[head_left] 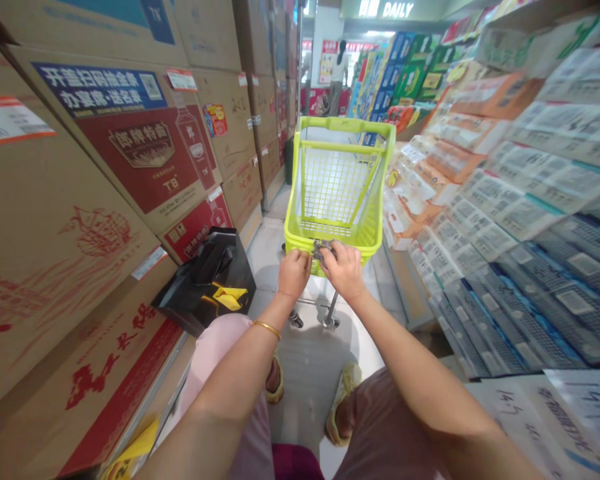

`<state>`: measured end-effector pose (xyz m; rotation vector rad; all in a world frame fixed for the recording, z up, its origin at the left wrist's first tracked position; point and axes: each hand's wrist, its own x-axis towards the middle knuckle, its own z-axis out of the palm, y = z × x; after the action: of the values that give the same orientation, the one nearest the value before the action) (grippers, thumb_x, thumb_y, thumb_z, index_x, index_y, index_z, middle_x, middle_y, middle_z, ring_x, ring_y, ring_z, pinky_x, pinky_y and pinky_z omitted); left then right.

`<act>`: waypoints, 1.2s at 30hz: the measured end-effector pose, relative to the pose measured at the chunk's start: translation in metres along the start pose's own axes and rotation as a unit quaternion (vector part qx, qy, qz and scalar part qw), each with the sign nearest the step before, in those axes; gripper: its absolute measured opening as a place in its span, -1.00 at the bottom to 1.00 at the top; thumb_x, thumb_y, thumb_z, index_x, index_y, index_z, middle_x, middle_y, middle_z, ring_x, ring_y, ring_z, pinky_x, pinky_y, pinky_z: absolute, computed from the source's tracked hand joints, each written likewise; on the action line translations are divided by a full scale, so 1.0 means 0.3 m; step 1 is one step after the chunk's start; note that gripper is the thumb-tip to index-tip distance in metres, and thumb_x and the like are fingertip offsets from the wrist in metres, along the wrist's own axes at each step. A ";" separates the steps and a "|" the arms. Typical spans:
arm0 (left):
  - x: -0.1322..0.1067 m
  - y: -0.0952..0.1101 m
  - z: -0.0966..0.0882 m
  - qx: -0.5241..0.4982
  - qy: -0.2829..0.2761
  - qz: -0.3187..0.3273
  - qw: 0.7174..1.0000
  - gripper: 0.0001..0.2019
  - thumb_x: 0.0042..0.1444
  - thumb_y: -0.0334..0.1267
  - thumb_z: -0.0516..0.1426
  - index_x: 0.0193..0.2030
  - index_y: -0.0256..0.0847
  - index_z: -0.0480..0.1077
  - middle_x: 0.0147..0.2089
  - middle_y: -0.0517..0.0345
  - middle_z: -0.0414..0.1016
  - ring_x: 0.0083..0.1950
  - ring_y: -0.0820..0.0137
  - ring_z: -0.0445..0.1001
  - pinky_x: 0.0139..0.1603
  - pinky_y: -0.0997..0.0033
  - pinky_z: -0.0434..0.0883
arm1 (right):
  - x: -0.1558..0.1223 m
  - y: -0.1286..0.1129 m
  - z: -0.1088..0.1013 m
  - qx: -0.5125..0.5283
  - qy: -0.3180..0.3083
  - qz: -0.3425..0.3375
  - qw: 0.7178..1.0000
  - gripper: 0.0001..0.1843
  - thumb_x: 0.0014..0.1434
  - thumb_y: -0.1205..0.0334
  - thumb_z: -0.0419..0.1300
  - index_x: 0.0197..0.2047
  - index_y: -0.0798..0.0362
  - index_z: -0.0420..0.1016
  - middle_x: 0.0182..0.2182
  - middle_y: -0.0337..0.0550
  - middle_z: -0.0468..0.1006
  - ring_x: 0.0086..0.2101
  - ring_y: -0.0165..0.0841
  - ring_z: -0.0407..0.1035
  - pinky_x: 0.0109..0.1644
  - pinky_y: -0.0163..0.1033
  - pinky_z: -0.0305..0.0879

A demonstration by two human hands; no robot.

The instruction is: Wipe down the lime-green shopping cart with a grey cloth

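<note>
A lime-green shopping cart basket [291, 220] on a wheeled metal frame stands right in front of me, its near side between my legs. My right hand [343, 268] closes on a crumpled grey cloth [324, 249] at the basket's near edge. Just left of the cloth, my left hand [295, 273] is closed in a fist against the same edge. What the left fingers hold, if anything, is hidden. A gold bracelet circles my left wrist.
Stacked cartons [145, 147] wall the left side, with a black bag [210, 277] at their foot. On the right, packaged goods [500, 200] rise in sloping piles with handwritten price sheets [525, 420]. A person [338, 73] stands at the aisle's far end.
</note>
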<state>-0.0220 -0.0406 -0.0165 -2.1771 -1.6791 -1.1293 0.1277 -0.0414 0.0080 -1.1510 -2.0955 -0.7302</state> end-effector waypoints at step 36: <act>0.021 0.028 0.021 -0.029 -0.024 -0.048 0.998 -0.93 0.11 -0.34 0.05 -0.38 -0.21 0.32 -0.31 0.02 0.32 -0.17 0.27 0.36 -0.11 0.28 0.33 | -0.021 0.014 0.017 0.036 -0.034 0.025 0.998 -0.74 0.22 0.23 0.02 -0.07 -0.01 0.44 -0.19 -0.03 0.37 -0.21 -0.28 0.13 -0.12 -0.17 0.02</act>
<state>-0.0112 -0.0353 -0.0143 -2.1942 -1.8117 -1.1728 0.1326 -0.0390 0.0006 -1.2000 -2.1241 -0.5955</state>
